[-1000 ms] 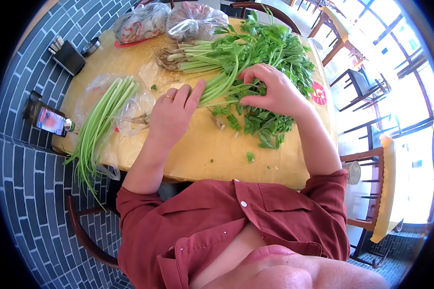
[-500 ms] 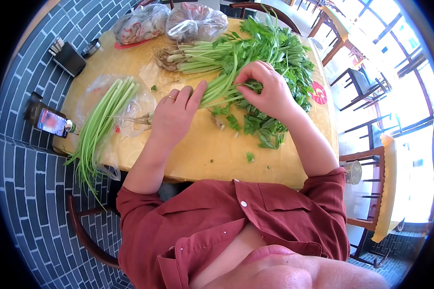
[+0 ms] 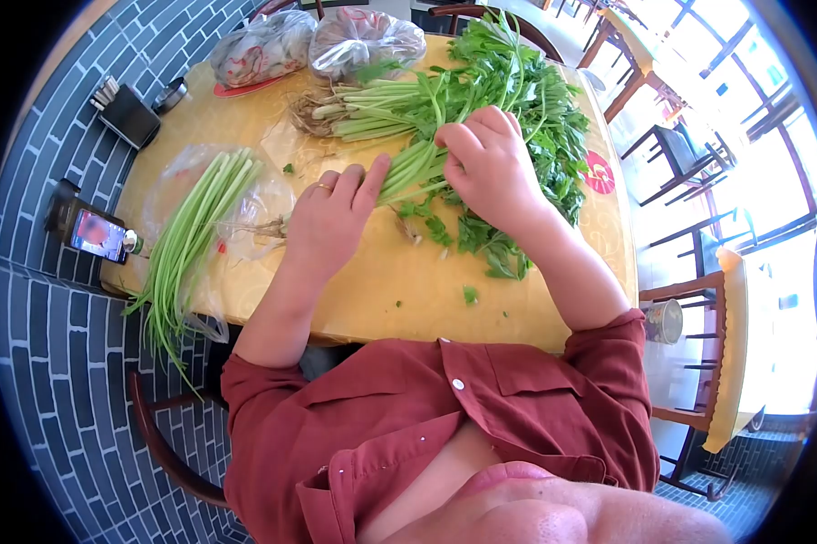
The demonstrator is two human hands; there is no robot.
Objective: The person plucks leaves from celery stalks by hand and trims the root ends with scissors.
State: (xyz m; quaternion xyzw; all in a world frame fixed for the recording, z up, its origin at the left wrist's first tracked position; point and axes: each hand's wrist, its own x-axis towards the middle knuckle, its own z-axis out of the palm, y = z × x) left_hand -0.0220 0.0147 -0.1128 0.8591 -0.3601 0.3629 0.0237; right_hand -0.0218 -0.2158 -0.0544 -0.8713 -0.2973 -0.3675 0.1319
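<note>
My left hand (image 3: 331,213), with a ring on one finger, is closed around a bunch of celery stalks (image 3: 408,170) near the root end. Thin pale roots stick out to its left. At the leafy end of that bunch is my right hand (image 3: 493,168), its fingers curled; whatever they may hold is hidden. Behind both hands lies a larger pile of celery (image 3: 377,104), brown roots to the left and dense leaves to the right. A blurred green leaf (image 3: 378,71) shows in front of a plastic bag. Trimmed, mostly bare celery stalks (image 3: 200,218) rest on clear plastic at the left.
Two filled plastic bags (image 3: 261,50) (image 3: 367,43) stand at the table's (image 3: 381,290) back. A chopstick holder (image 3: 129,116) and a propped phone (image 3: 98,232) are by the brick wall. Leaf scraps (image 3: 470,295) lie near the front edge.
My right hand has shifted slightly left, its fingers curling inward from a pinch at the leaves. A blurred leaf has appeared by the bag. My left hand keeps its hold.
</note>
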